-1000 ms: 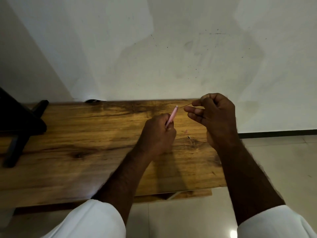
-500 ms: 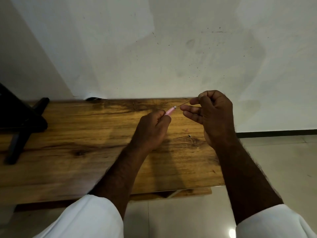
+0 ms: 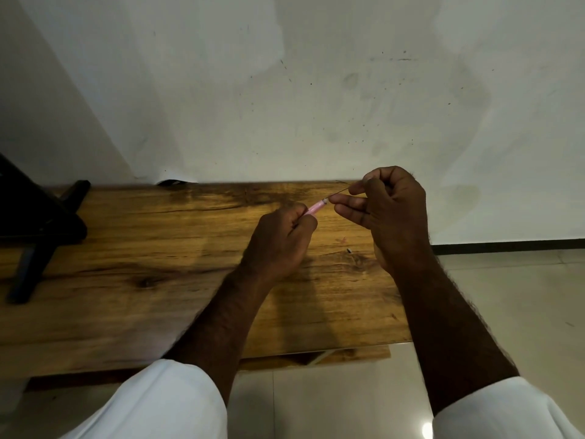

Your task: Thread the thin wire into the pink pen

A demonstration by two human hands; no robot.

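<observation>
Here, the left hand point(image 3: 278, 239) curls its fingers around a pink pen point(image 3: 315, 207), tip aimed far-right. The right hand point(image 3: 391, 213) pinches a thin wire point(image 3: 338, 193) touching that tip. Both hover over the wooden counter point(image 3: 142, 264); a black stand point(image 3: 38, 223) sits far left.

Dim, warm light; floor point(image 3: 425, 430) glare; soft shadows; wide-angle edge bending.
</observation>
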